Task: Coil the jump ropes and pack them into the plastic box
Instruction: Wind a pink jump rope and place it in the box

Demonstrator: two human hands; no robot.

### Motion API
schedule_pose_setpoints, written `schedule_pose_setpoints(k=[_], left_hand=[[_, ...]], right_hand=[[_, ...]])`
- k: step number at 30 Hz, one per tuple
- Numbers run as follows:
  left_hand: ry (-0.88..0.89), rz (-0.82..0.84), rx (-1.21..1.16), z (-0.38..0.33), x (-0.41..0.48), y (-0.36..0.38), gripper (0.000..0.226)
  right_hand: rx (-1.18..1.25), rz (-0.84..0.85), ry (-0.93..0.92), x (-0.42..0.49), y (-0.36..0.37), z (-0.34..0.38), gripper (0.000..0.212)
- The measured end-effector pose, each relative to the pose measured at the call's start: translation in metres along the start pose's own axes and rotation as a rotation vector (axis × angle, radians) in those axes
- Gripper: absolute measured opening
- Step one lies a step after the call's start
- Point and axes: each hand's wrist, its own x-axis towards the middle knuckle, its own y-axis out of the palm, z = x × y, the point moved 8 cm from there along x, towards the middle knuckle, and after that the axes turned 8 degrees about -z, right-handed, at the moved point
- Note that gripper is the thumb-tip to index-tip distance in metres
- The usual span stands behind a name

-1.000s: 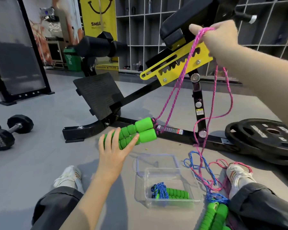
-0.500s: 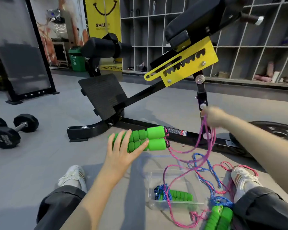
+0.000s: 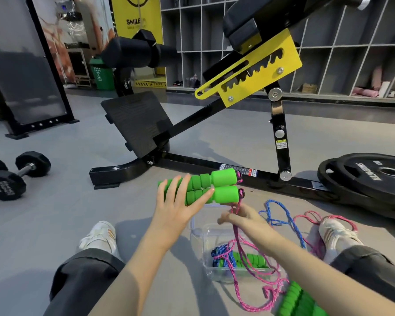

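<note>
Left hand [image 3: 178, 206]: raised off the floor [image 3: 55, 224], fingers and thumb clamped on a pair of green foam handles [image 3: 214, 188]. The handles are held side by side, cord ends pointing to 3 o'clock.

Right hand [image 3: 240, 216]: just below those cord ends, thumb and fingers pinched together on the pink rope [image 3: 236, 238] where it leaves the handles.

Pink rope: drops from the pinch toward 6 o'clock, crosses over the plastic box [image 3: 206, 242], and ends in loose loops on the floor at the box's 5 o'clock.

Plastic box: clear, on the floor between the person's legs, partly under the right forearm. Inside lies a coiled blue rope with green grips [image 3: 253, 261].

Loose blue rope [image 3: 283, 215]: on the floor at 2 o'clock from the box, mixed with pink loops beside the right shoe [image 3: 335, 231].

Second pair of green handles [image 3: 297, 299]: 5 o'clock from the box, partly hidden by the forearm. Cannot tell which rope they belong to.

Surroundings: black-and-yellow exercise bench [image 3: 249, 74] at 12 o'clock, weight plates [image 3: 374, 179] at 2 o'clock, dumbbells [image 3: 7, 185] at 9 o'clock.
</note>
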Motion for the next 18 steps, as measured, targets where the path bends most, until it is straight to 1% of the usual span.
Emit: schedule_pose_setpoints(k=[1,2,4,7,9,10,11,13,15,16,18], left_hand=[[-0.001,0.01,-0.01,-0.002,0.0,0.002,0.064],[-0.002,0.024,-0.021,-0.003,0.0,0.004,0.06],[-0.011,0.041,-0.033,-0.005,0.0,0.007,0.051],[-0.023,0.049,-0.036,-0.006,0.002,0.009,0.046],[-0.029,0.054,-0.037,-0.007,0.002,0.01,0.046],[-0.03,0.058,-0.032,-0.008,0.0,0.011,0.047],[-0.031,0.063,-0.027,-0.009,-0.001,0.013,0.048],[-0.036,0.082,-0.022,-0.01,-0.004,0.017,0.049],[-0.041,0.112,-0.025,-0.009,-0.008,0.02,0.051],[-0.039,0.127,-0.028,-0.008,-0.01,0.021,0.052],[-0.027,0.154,-0.035,-0.01,-0.013,0.023,0.053]], right_hand=[[0.006,-0.091,-0.008,0.0,0.001,-0.003,0.013],[0.008,-0.164,-0.006,-0.002,0.001,-0.005,0.015],[-0.037,-0.243,0.015,-0.002,-0.001,-0.007,0.017],[-0.21,-0.251,0.002,-0.002,-0.005,-0.002,0.017],[-0.389,-0.223,-0.022,-0.001,-0.006,0.002,0.021],[-0.488,-0.176,-0.011,-0.003,-0.004,0.003,0.025],[-0.585,-0.116,-0.008,-0.005,-0.001,0.003,0.024],[-0.74,0.026,0.021,-0.014,0.004,0.005,0.006],[-0.881,0.167,0.019,-0.023,0.008,0.012,0.025],[-0.944,0.244,0.025,-0.026,0.009,0.013,0.027],[-1.03,0.332,-0.013,-0.03,0.006,0.024,0.025]])
